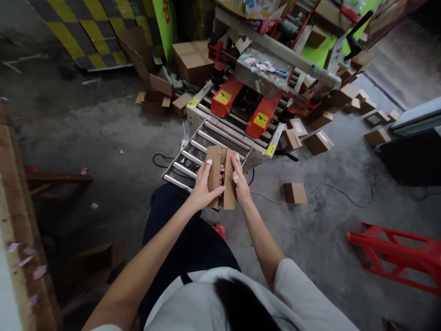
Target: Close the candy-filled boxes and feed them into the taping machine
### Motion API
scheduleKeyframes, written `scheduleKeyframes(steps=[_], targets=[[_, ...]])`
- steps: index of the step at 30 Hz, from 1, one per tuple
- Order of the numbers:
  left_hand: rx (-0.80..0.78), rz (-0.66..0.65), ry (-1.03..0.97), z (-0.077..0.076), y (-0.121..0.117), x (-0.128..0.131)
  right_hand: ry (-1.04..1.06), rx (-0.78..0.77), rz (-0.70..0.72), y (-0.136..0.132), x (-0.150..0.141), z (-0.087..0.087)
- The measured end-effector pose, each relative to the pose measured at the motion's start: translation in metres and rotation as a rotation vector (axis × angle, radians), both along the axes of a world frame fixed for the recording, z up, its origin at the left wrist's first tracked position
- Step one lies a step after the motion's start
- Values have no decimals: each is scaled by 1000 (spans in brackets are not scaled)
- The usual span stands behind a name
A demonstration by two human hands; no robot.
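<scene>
A small brown cardboard box (220, 177) rests at the near end of a roller conveyor (193, 156). Its two top flaps are nearly closed, and something red and colourful shows through the gap between them. My left hand (203, 186) presses the left flap, fingers wrapped on the box. My right hand (240, 181) holds the right flap and side. Some fingertips of both hands carry white tape.
The rollers lead into a carton-sealing machine (255, 92) with red belt guides. Several small sealed boxes (319, 141) lie scattered on the concrete floor to the right, one (295, 193) close by. Cables run across the floor. A red stool (396, 257) lies at right; a wooden bench (20, 220) stands at left.
</scene>
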State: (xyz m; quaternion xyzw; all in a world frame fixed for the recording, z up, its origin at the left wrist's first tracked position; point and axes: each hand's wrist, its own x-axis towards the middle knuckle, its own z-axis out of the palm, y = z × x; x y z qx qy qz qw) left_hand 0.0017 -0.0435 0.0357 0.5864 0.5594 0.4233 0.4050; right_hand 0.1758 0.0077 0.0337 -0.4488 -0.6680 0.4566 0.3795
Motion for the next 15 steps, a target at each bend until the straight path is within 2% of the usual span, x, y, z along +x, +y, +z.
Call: scheduleKeyframes(steps=[4,7,11,15], targets=[[27,15,105,5,-4,3,73,6,-10,-4,-1,-1],[58,29,264,13,-8,11,30,51,18,-9,-2,1],[58,7,444,19,-13,18,-232,136,49,-14,-4,5],[91,-71,526,19,-12,11,-467,236,94,-13,-9,10]])
